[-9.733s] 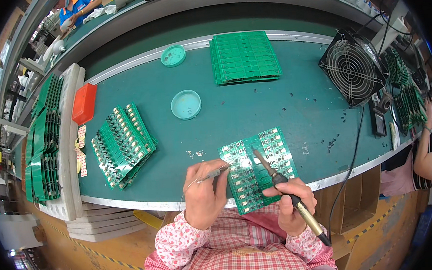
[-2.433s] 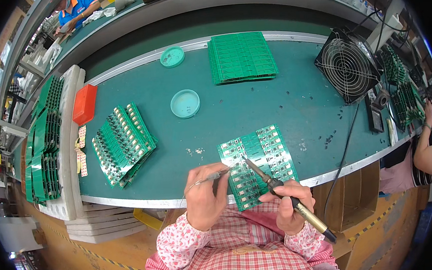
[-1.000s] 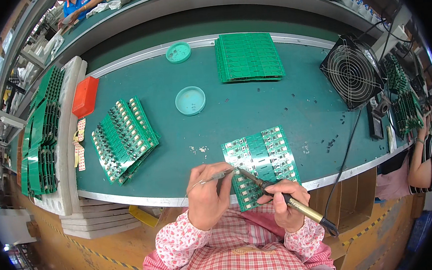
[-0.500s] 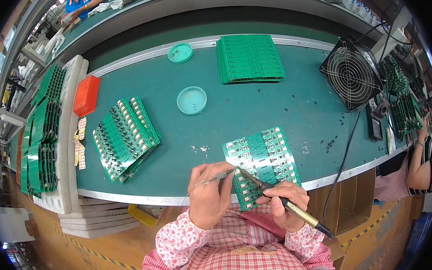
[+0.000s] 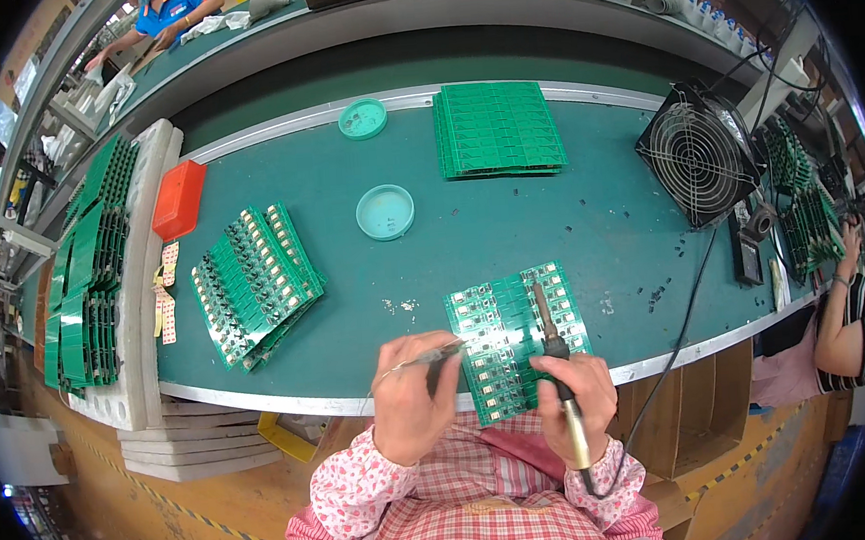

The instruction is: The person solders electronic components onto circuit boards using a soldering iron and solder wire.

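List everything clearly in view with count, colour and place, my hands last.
Bench: 1, green-topped, middle
Worked board: 1, green, bench's near edge
Part-fitted board pile: 1, green, bench left
Far board pile: 1, green, back centre
Outlying boards: many, green, both sides
Dishes: 2, turquoise, left of centre
Box: 1, red, bench's left edge
Fan: 1, black, bench right
Loose parts: many, black, mostly bench right
Co-workers: 2, one blue-topped upper left, one stripe-topped far right
Slim tool: 1, grey, worked board's left edge
Soldering iron: 1, black and gold, over worked board
Left hand: 1, pink-cuffed, gripping slim tool
Right hand: 1, pink-cuffed, gripping soldering iron
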### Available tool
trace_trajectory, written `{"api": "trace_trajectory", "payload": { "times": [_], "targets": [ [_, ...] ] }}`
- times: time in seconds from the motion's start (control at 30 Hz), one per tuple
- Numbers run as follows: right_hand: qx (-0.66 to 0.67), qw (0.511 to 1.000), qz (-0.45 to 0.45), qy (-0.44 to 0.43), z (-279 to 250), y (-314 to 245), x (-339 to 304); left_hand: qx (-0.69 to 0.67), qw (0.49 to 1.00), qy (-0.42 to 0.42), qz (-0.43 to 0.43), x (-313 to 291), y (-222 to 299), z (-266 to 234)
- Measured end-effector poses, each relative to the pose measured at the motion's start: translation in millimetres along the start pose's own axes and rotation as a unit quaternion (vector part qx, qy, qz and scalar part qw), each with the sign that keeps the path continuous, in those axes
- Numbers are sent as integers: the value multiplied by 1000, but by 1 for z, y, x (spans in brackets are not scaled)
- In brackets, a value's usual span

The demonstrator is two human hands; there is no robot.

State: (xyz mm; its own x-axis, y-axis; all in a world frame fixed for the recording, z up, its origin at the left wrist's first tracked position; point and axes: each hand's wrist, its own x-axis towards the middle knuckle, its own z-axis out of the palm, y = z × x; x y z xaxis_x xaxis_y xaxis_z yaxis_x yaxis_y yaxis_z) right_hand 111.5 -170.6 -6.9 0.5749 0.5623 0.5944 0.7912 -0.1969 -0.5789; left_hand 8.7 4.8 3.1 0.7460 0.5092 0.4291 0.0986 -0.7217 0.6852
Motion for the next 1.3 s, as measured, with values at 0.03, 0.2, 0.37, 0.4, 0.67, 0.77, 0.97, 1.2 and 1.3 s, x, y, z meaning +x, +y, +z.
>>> {"api": "trace_trajectory", "payload": {
  "times": [0.03, 0.2, 0.37, 0.4, 0.67, 0.77, 0.97, 1.2, 1.3],
  "targets": [
    [2, 1000, 0, 1, 3, 0, 1, 4, 1000, 10, -13, 0, -1, -3],
    [-96, 995, -9, -29, 13, -5, 7, 32, 997, 50, -54, 0, -19, -20],
    [-81, 996, -3, -30, 18, -3, 13, 60, 995, 51, -58, 0, -25, -24],
    [-75, 997, -5, -18, 19, -2, 11, 61, 995, 52, -59, 0, -25, -23],
    [-61, 998, -13, 7, 18, 1, 7, 65, 996, 37, -53, 5, -27, -22],
    [-62, 998, -12, 7, 19, 2, 7, 59, 996, 32, -51, 7, -28, -21],
    [-64, 998, -13, 7, 19, 2, 8, 66, 996, 29, -45, 8, -28, -20],
    [-63, 998, -15, 8, 18, 2, 8, 65, 997, 26, -44, 9, -28, -20],
    [-62, 998, -17, 13, 17, 1, 8, 65, 997, 38, -36, 9, -27, -19]
  ]
}}
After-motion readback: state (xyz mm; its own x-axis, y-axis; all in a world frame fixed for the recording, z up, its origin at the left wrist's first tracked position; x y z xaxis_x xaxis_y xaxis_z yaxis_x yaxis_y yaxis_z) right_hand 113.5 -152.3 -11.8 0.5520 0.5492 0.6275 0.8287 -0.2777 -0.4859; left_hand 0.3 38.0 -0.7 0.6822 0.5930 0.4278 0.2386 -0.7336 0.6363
